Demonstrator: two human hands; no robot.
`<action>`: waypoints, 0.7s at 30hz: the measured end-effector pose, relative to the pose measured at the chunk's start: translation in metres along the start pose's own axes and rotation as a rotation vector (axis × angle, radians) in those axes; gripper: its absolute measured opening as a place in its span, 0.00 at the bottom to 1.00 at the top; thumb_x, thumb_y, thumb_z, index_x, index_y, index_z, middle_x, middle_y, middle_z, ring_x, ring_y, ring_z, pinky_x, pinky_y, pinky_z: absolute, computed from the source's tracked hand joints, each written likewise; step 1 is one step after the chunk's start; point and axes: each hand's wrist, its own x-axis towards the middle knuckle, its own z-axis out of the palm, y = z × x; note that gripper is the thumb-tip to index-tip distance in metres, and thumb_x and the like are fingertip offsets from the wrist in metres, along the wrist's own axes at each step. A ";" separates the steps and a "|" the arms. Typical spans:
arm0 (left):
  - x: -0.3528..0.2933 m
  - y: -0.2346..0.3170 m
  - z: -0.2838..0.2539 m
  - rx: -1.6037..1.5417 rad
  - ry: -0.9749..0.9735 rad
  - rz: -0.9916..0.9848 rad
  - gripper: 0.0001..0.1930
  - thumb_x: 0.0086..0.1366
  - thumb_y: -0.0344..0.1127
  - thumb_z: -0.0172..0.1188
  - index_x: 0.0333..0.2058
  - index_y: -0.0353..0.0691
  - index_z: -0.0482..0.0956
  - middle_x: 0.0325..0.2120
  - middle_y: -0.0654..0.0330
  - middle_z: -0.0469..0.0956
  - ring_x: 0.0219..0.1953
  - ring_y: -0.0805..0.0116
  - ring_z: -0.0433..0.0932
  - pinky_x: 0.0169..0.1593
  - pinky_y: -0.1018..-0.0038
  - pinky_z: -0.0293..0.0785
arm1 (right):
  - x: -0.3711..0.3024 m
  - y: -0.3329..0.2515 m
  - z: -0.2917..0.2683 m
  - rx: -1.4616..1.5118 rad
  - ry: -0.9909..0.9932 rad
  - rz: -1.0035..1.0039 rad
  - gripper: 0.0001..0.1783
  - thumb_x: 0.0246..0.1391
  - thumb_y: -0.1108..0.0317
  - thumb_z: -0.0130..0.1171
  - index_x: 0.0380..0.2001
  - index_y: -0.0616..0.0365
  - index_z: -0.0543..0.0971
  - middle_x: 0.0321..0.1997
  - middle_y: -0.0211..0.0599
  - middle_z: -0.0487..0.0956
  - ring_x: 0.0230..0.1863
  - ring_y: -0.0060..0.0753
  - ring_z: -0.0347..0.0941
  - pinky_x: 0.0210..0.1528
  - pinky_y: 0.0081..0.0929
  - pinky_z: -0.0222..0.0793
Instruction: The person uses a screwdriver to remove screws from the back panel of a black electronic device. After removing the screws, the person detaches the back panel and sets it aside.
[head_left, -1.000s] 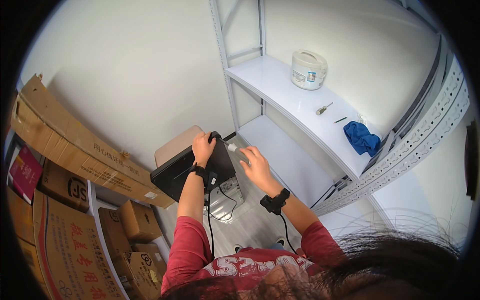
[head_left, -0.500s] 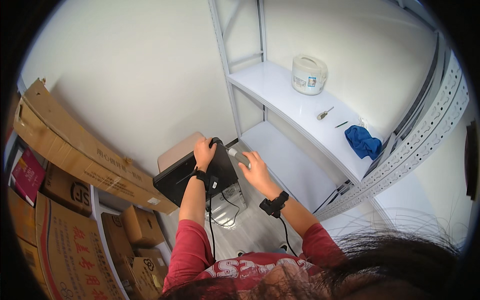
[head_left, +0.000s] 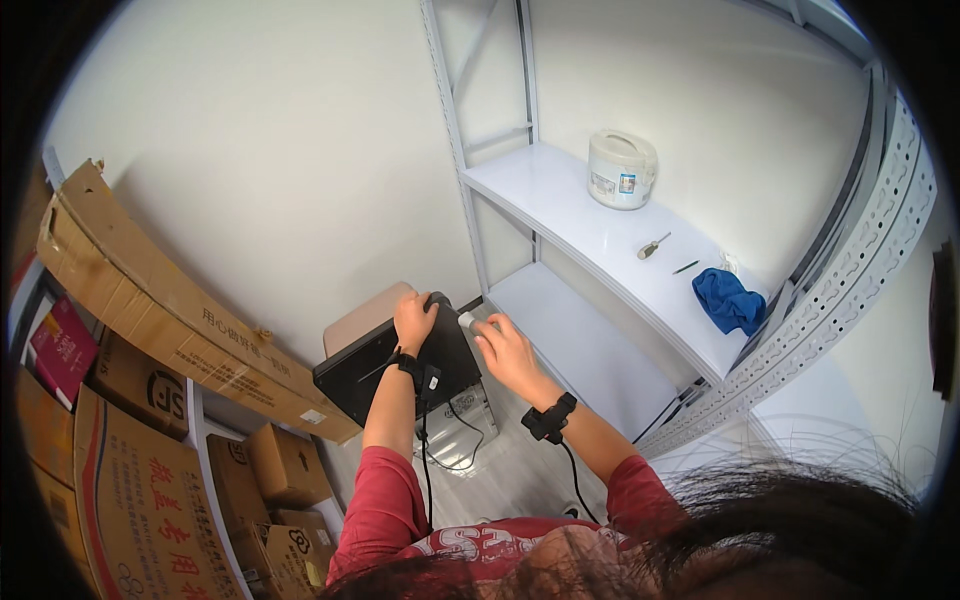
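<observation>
As I watch remotely, L hand (head_left: 414,322) fingers clamped on blk flat rect. device (head_left: 448,357), upper edge, over grey floor (head_left: 522,440); R hand (head_left: 507,353) fingers clamped round wht-tipped cyl. tool (head_left: 467,320), just beside.

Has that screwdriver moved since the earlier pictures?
No: against the shelf, the screwdriver hasn't shifted, lying between the rice cooker and blue cloth.

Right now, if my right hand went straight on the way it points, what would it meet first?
Probably the right side of the black device, near where your left hand holds it. The pale tool in your right hand leads that way, though depth is unclear here.
</observation>
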 end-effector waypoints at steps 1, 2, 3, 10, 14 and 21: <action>0.001 0.000 0.000 -0.003 0.001 0.003 0.14 0.48 0.38 0.63 0.34 0.37 0.80 0.24 0.51 0.72 0.33 0.50 0.72 0.37 0.60 0.69 | 0.001 0.001 0.002 -0.028 0.103 -0.058 0.17 0.47 0.69 0.60 0.42 0.57 0.73 0.46 0.43 0.69 0.35 0.50 0.73 0.36 0.40 0.70; 0.002 0.000 0.000 -0.006 0.002 0.006 0.15 0.49 0.38 0.63 0.35 0.37 0.80 0.24 0.50 0.72 0.33 0.49 0.72 0.37 0.60 0.69 | 0.003 0.002 0.004 -0.057 0.204 -0.116 0.16 0.47 0.69 0.60 0.42 0.58 0.73 0.46 0.43 0.69 0.33 0.49 0.73 0.34 0.40 0.71; 0.002 0.000 0.000 -0.007 0.011 0.007 0.14 0.48 0.37 0.63 0.34 0.37 0.80 0.24 0.51 0.72 0.33 0.50 0.72 0.37 0.60 0.69 | 0.004 0.004 0.005 -0.086 0.306 -0.175 0.16 0.48 0.68 0.60 0.41 0.58 0.73 0.46 0.43 0.68 0.32 0.49 0.74 0.32 0.41 0.71; -0.002 -0.003 0.002 -0.012 0.025 0.019 0.12 0.48 0.36 0.63 0.32 0.37 0.80 0.24 0.51 0.72 0.34 0.50 0.72 0.37 0.59 0.69 | 0.001 -0.004 0.001 0.035 -0.015 0.185 0.17 0.47 0.72 0.60 0.42 0.60 0.73 0.47 0.44 0.67 0.45 0.50 0.69 0.43 0.41 0.67; -0.001 -0.003 0.002 -0.011 0.031 0.028 0.12 0.48 0.36 0.63 0.31 0.36 0.80 0.24 0.51 0.72 0.34 0.50 0.72 0.37 0.59 0.68 | 0.001 -0.004 0.001 0.065 0.122 0.085 0.18 0.45 0.75 0.60 0.42 0.60 0.73 0.46 0.44 0.67 0.46 0.50 0.68 0.44 0.41 0.66; 0.000 -0.002 0.001 -0.013 0.015 0.023 0.12 0.48 0.36 0.63 0.32 0.37 0.80 0.24 0.51 0.72 0.34 0.50 0.72 0.37 0.59 0.69 | 0.004 0.002 0.003 -0.038 0.215 -0.068 0.19 0.45 0.76 0.61 0.43 0.59 0.73 0.47 0.44 0.67 0.44 0.50 0.70 0.42 0.40 0.67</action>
